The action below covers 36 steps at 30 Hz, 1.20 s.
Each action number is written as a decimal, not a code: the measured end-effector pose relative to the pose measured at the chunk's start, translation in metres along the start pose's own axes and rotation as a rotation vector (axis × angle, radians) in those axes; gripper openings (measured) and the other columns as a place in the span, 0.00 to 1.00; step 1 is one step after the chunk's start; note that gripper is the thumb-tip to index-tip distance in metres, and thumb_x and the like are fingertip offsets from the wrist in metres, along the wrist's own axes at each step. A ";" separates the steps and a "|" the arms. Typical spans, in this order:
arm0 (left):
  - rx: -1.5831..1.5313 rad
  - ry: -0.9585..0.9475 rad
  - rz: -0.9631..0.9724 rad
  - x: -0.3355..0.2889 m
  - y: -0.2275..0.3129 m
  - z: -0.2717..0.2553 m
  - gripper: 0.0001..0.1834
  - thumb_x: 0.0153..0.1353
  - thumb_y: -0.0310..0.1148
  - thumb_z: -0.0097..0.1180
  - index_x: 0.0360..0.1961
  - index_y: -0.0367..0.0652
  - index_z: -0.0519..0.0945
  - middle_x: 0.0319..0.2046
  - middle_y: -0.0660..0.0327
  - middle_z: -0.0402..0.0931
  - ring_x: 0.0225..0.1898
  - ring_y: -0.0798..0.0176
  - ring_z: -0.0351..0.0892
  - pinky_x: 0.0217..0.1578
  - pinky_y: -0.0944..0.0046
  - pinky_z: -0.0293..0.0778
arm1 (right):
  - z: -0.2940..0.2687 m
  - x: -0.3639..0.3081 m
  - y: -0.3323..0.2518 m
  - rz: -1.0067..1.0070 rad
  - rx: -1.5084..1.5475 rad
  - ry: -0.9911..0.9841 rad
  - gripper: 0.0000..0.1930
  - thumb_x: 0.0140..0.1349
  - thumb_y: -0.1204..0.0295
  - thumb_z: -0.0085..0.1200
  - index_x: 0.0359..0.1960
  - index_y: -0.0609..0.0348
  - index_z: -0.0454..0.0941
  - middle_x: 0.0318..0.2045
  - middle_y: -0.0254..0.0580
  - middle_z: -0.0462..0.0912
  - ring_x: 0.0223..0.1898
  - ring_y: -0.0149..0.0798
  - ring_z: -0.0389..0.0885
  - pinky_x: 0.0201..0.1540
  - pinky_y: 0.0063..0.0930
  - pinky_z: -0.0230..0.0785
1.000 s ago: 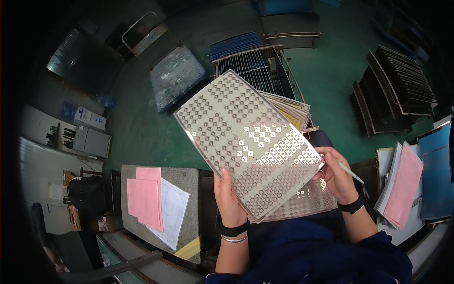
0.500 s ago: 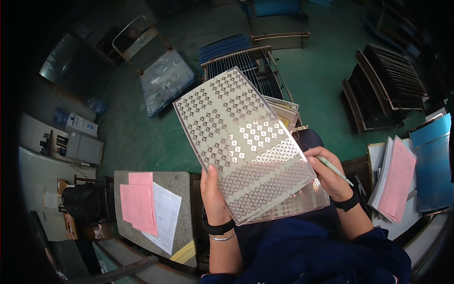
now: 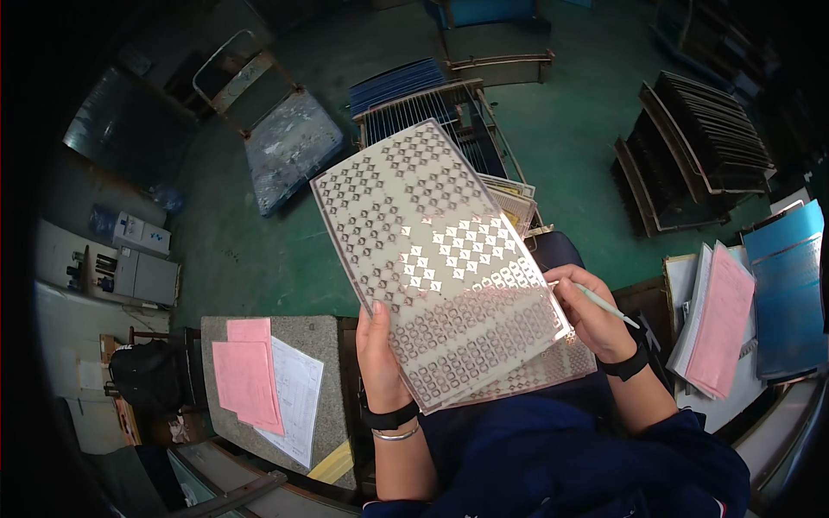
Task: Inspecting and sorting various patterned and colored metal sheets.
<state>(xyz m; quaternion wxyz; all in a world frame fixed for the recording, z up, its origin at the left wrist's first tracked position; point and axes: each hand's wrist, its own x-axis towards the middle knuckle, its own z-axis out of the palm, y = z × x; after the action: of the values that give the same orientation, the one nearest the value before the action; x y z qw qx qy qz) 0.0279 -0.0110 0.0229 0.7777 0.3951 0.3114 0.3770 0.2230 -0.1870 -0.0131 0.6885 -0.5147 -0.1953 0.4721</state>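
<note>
A pale panel with rows of small shiny metal patterns, like a circuit board panel (image 3: 354, 186), is tilted in front of me. My left hand (image 3: 384, 363) grips its lower left edge, thumb on top and the other fingers hidden underneath. At the opposite edge, my right hand (image 3: 596, 324) has a light green pen (image 3: 610, 306) tucked in its fingers, with fingertips against the panel's rim. Light glints off the patterns near the middle. Beneath it lies a second similar panel (image 3: 561, 367), showing only along the lower right, close to my lap.
Beyond the panel stands a wire rack (image 3: 406, 121) with more panels beside it. A grey table (image 3: 328, 354) at left bears pink sheets (image 3: 246, 380) and a white drawing (image 3: 298, 397). To the right are pink papers (image 3: 715, 324), blue boards (image 3: 786, 293) and a slotted rack (image 3: 699, 147). A flat trolley (image 3: 294, 147) stands far left.
The upper panel has tilted slightly, so the bright glints have shifted left across its patterns. Both hands keep their hold, and the whole view has moved a little.
</note>
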 end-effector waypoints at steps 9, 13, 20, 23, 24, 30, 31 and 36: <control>-0.130 -0.340 -0.065 -0.001 -0.013 0.007 0.33 0.71 0.50 0.27 0.66 0.33 0.53 0.62 0.49 0.61 0.61 0.57 0.64 0.60 0.57 0.62 | 0.021 0.011 -0.017 -0.081 0.204 0.078 0.18 0.68 0.66 0.45 0.54 0.65 0.67 0.47 0.43 0.77 0.47 0.31 0.77 0.51 0.24 0.70; -0.499 -0.132 -0.013 -0.015 -0.027 0.015 0.34 0.70 0.53 0.29 0.67 0.39 0.52 0.64 0.51 0.57 0.62 0.54 0.62 0.61 0.54 0.61 | 0.028 0.017 -0.014 -0.159 0.431 0.180 0.20 0.68 0.69 0.45 0.58 0.64 0.62 0.51 0.43 0.75 0.50 0.34 0.75 0.52 0.27 0.70; -0.225 -0.130 -0.029 -0.028 -0.037 0.020 0.23 0.68 0.30 0.43 0.62 0.37 0.58 0.57 0.55 0.66 0.55 0.63 0.69 0.56 0.60 0.68 | 0.005 0.011 -0.001 -0.138 0.428 0.109 0.19 0.69 0.68 0.41 0.58 0.64 0.61 0.52 0.47 0.74 0.49 0.38 0.78 0.48 0.31 0.76; -0.219 -0.130 -0.036 -0.026 -0.029 0.014 0.20 0.68 0.29 0.44 0.59 0.36 0.63 0.54 0.59 0.70 0.54 0.67 0.69 0.55 0.65 0.65 | -0.037 0.015 -0.008 -0.298 0.486 0.335 0.12 0.69 0.68 0.42 0.48 0.62 0.68 0.45 0.42 0.77 0.45 0.33 0.79 0.47 0.27 0.76; -0.219 -0.127 -0.032 -0.026 -0.027 0.013 0.20 0.68 0.29 0.44 0.59 0.36 0.63 0.54 0.59 0.70 0.54 0.67 0.69 0.55 0.65 0.65 | -0.054 0.015 -0.009 -0.324 0.484 0.392 0.12 0.68 0.68 0.44 0.48 0.61 0.68 0.44 0.40 0.77 0.44 0.32 0.78 0.47 0.25 0.75; -0.174 -0.153 -0.069 -0.029 -0.026 0.004 0.20 0.68 0.28 0.43 0.59 0.34 0.64 0.53 0.58 0.70 0.52 0.67 0.70 0.54 0.65 0.66 | -0.090 0.005 -0.013 -0.383 0.298 0.486 0.19 0.69 0.66 0.44 0.56 0.65 0.66 0.50 0.42 0.75 0.47 0.28 0.76 0.51 0.22 0.71; -0.139 -0.152 -0.064 -0.029 -0.027 0.003 0.20 0.68 0.29 0.43 0.59 0.34 0.63 0.53 0.57 0.71 0.52 0.66 0.72 0.53 0.64 0.69 | -0.090 0.005 -0.014 -0.382 0.268 0.500 0.19 0.69 0.66 0.44 0.56 0.65 0.67 0.49 0.42 0.76 0.47 0.28 0.76 0.51 0.22 0.70; -0.070 -0.173 -0.054 -0.029 -0.026 0.003 0.20 0.68 0.29 0.43 0.58 0.34 0.63 0.51 0.55 0.72 0.50 0.65 0.74 0.51 0.63 0.72 | -0.105 0.001 -0.009 -0.340 0.145 0.439 0.19 0.69 0.65 0.42 0.55 0.67 0.67 0.50 0.42 0.76 0.50 0.30 0.76 0.54 0.24 0.68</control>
<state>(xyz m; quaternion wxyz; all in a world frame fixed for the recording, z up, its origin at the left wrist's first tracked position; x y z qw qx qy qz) 0.0240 -0.0473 0.0074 0.8250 0.3903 0.2402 0.3308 0.3072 -0.2413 -0.0468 0.8187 -0.5138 -0.0906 0.2397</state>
